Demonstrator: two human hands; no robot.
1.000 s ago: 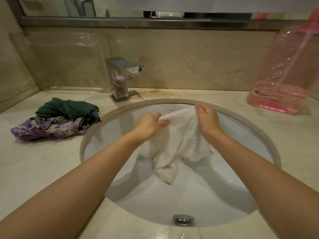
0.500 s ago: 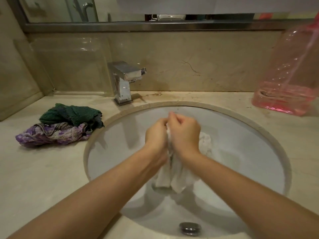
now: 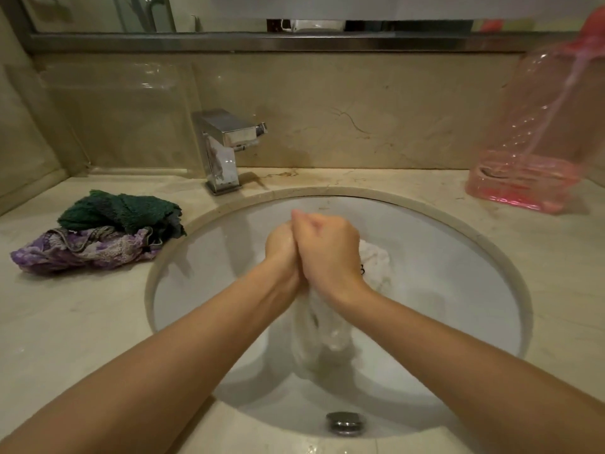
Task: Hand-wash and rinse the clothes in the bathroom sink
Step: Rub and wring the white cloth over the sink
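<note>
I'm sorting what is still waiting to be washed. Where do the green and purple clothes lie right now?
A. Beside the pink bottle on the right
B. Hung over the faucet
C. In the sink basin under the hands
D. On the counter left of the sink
D: the green cloth sits partly on the purple cloth on the counter left of the sink, away from the pink bottle.
</note>
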